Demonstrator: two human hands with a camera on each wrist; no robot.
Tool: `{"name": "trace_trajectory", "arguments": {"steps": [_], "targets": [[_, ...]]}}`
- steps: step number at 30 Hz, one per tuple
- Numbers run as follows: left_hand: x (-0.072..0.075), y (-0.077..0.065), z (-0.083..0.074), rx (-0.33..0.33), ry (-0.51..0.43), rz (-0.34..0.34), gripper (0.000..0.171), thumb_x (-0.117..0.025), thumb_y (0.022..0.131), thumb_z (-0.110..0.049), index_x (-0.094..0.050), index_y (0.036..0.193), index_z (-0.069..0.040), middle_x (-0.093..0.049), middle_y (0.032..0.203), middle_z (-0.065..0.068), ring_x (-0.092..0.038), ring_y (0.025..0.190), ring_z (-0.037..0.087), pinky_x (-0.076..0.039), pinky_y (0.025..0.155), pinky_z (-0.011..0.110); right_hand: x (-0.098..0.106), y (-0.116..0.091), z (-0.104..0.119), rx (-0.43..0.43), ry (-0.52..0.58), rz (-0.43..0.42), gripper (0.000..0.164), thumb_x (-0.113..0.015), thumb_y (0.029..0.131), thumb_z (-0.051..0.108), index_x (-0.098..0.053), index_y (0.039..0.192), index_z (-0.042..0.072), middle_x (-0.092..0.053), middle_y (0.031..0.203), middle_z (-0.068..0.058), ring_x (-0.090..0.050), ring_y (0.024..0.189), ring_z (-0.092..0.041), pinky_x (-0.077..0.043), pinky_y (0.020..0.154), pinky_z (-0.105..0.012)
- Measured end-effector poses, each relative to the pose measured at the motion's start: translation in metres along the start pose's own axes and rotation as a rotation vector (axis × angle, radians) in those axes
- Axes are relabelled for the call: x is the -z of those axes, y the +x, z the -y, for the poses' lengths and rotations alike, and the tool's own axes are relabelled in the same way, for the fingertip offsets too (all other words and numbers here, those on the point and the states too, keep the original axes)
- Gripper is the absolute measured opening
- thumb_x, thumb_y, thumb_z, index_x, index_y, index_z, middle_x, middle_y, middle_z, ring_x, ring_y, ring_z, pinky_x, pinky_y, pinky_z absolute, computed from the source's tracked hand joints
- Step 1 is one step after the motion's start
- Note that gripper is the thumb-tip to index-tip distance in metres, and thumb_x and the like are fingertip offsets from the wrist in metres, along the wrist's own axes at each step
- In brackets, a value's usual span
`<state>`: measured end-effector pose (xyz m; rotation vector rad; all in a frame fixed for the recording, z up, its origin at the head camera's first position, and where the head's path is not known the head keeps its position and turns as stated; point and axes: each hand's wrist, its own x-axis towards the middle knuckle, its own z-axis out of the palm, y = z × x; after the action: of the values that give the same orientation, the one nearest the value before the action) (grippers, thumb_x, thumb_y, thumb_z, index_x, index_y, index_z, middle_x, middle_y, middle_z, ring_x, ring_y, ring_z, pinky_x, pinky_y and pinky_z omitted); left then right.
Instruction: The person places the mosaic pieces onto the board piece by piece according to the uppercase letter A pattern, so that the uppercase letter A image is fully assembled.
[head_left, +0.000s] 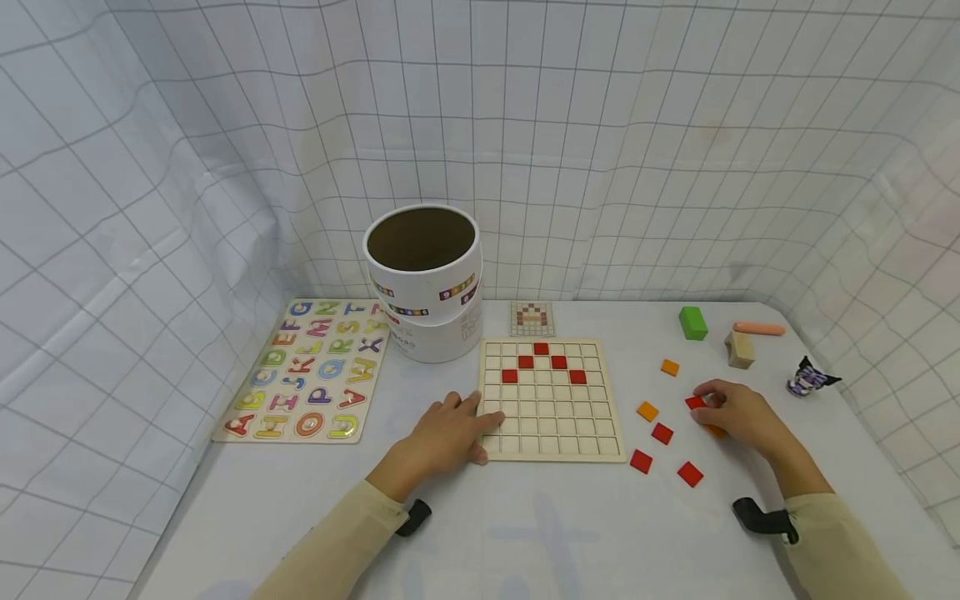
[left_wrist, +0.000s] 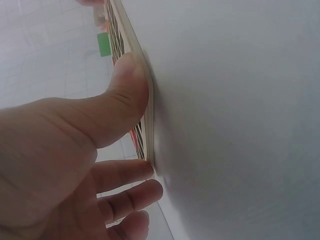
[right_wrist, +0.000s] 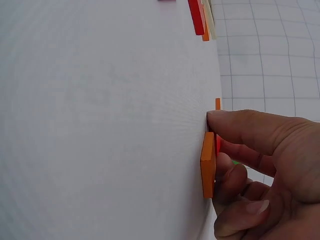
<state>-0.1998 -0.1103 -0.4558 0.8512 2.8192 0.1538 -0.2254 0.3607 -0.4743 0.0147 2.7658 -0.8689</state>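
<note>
A wooden grid board (head_left: 555,425) lies on the table with several red tiles (head_left: 541,348) in its upper squares. My left hand (head_left: 450,429) rests at the board's left edge; its thumb (left_wrist: 131,80) presses on the rim and the other fingers lie loosely beside it. At the right, my right hand (head_left: 738,414) pinches a red tile (head_left: 696,402) between thumb and fingertips, low over the table. An orange tile (right_wrist: 207,165) lies just under that hand, partly hidden in the head view. Loose red tiles (head_left: 662,433) and orange tiles (head_left: 647,411) are scattered between hand and board.
Behind the board lies a small pattern card (head_left: 532,319). A white bucket (head_left: 427,312) and an alphabet puzzle board (head_left: 307,375) stand to the left. Back right are a green block (head_left: 693,323), a wooden block (head_left: 739,350), an orange stick (head_left: 759,328) and a small figure (head_left: 810,378).
</note>
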Motion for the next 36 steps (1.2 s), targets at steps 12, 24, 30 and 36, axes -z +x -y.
{"name": "trace_trajectory", "arguments": {"steps": [12, 24, 30, 36], "targets": [[0.001, 0.000, -0.001, 0.003, 0.002, 0.011, 0.064, -0.074, 0.089, -0.042, -0.055, 0.149, -0.031, -0.044, 0.156, 0.019, -0.047, 0.129, 0.038, -0.044, 0.102, 0.052, -0.001, 0.000, -0.001, -0.015, 0.008, -0.040, 0.038, -0.070, 0.094, 0.021, -0.058, 0.124, 0.001, -0.062, 0.111, -0.020, -0.056, 0.097, -0.031, -0.051, 0.076, -0.036], [0.002, 0.000, -0.001, -0.003, 0.009, 0.012, 0.065, -0.074, 0.089, -0.043, -0.055, 0.149, -0.030, -0.044, 0.156, 0.020, -0.048, 0.129, 0.038, -0.044, 0.101, 0.052, 0.001, -0.003, -0.004, 0.027, 0.083, -0.056, 0.045, -0.069, 0.098, 0.030, -0.057, 0.131, 0.003, -0.060, 0.096, -0.011, -0.055, 0.083, -0.023, -0.048, 0.065, -0.031], [0.001, 0.000, 0.000, -0.005, 0.003, 0.009, 0.064, -0.074, 0.089, -0.043, -0.055, 0.149, -0.029, -0.044, 0.156, 0.020, -0.048, 0.128, 0.038, -0.044, 0.101, 0.052, 0.006, -0.004, 0.002, 0.047, 0.374, -0.071, 0.052, -0.062, 0.103, 0.033, -0.047, 0.140, 0.000, -0.059, 0.092, -0.017, -0.058, 0.072, -0.021, -0.051, 0.063, -0.027], [0.002, 0.000, 0.000, -0.004, -0.001, 0.003, 0.064, -0.074, 0.088, -0.042, -0.055, 0.148, -0.029, -0.044, 0.156, 0.020, -0.048, 0.127, 0.038, -0.044, 0.100, 0.052, 0.001, 0.003, 0.024, 0.085, 0.629, -0.046, 0.052, -0.067, 0.101, 0.027, -0.046, 0.139, -0.003, -0.066, 0.094, -0.011, -0.063, 0.069, -0.015, -0.057, 0.068, -0.024]]}}
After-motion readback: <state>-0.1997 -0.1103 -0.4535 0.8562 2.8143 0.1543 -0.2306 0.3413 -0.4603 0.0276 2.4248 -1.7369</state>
